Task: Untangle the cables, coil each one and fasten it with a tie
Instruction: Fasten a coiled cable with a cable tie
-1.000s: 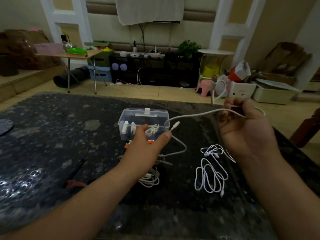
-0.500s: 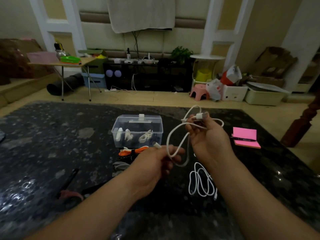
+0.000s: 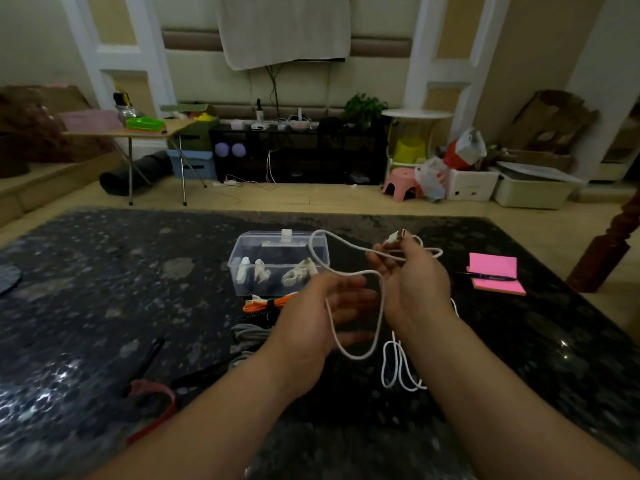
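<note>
My right hand [image 3: 414, 285] pinches a white cable [image 3: 381, 306] just below its plug [image 3: 397, 236], raised above the dark stone table [image 3: 104, 289]. The cable arcs up to the left, comes back through my right hand's fingers and hangs as a loop between both hands. My left hand [image 3: 320, 317] is beside it with fingers stretched out, and the loop runs across its palm. A second white cable [image 3: 398, 372] lies loose on the table below my right wrist. An orange cable [image 3: 266, 303] and a grey cable [image 3: 246, 336] lie partly hidden behind my left hand.
A clear plastic box [image 3: 277, 251] holding white ties stands behind my hands. Pink sticky notes [image 3: 495, 271] with a pen lie at the right. Red-handled scissors [image 3: 152, 393] lie at the near left. A wooden post [image 3: 609, 244] stands off the table's right edge.
My left hand has uncurled from gripping the cable end to stretched fingers. The loop between the hands has grown longer and hangs lower. My right hand still holds the plug end.
</note>
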`<move>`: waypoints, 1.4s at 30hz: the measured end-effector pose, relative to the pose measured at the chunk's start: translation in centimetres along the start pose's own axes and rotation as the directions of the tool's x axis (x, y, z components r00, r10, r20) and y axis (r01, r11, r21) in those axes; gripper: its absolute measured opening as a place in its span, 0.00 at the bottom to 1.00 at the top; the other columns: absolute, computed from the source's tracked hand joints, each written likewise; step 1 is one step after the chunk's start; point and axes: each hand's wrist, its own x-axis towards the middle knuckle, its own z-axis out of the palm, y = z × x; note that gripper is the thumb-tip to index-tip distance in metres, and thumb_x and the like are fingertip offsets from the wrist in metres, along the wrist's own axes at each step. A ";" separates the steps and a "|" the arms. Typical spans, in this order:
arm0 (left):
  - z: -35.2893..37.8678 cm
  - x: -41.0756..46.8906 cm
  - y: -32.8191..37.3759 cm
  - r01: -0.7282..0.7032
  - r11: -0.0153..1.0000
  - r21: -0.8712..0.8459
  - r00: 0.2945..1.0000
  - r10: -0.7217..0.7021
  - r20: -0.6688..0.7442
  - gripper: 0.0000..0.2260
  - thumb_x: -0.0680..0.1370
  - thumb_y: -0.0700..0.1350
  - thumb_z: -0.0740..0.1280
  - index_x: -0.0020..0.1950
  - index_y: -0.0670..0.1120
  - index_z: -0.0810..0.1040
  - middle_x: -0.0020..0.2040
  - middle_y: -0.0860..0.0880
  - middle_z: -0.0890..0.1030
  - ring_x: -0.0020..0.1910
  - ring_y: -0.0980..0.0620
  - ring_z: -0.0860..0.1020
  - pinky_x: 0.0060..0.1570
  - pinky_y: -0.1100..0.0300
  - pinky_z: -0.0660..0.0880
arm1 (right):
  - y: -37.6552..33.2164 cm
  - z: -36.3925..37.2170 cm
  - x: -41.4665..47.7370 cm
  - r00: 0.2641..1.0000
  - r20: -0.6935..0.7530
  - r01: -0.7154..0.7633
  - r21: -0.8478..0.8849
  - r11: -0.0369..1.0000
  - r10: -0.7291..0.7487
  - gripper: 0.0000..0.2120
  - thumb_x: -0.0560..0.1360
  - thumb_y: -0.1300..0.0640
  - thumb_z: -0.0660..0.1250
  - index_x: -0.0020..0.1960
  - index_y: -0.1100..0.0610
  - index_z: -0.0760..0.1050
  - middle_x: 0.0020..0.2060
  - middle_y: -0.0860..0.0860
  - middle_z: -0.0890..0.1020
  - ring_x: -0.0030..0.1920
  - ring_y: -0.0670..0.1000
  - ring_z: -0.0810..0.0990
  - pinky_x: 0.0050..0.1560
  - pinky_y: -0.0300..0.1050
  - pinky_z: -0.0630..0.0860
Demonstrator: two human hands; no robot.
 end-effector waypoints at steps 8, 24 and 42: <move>1.3 -0.9 -1.8 0.088 0.932 0.351 0.971 -0.159 0.179 0.10 0.84 0.43 0.58 0.53 0.42 0.78 0.39 0.42 0.81 0.28 0.47 0.73 0.26 0.60 0.64 | 0.9 0.0 0.0 0.989 0.106 0.117 -0.164 0.980 -0.100 0.06 0.85 0.58 0.65 0.54 0.58 0.80 0.47 0.55 0.85 0.49 0.53 0.86 0.47 0.47 0.83; -1.9 0.5 -0.2 0.286 0.912 -0.295 0.950 -0.230 0.209 0.06 0.77 0.47 0.59 0.42 0.47 0.70 0.42 0.42 0.79 0.22 0.51 0.68 0.24 0.65 0.54 | -2.6 -2.7 1.8 0.996 0.033 -0.084 0.085 0.993 0.081 0.12 0.86 0.55 0.62 0.60 0.61 0.80 0.58 0.60 0.86 0.49 0.55 0.89 0.46 0.48 0.84; 0.0 0.9 0.4 -0.048 0.980 -0.193 0.999 0.047 -0.012 0.08 0.85 0.44 0.64 0.51 0.42 0.79 0.39 0.42 0.84 0.35 0.46 0.84 0.38 0.53 0.82 | -0.4 -3.7 1.9 0.962 0.183 -0.064 -0.572 0.818 0.203 0.14 0.84 0.52 0.66 0.62 0.62 0.81 0.54 0.61 0.86 0.52 0.58 0.88 0.52 0.53 0.84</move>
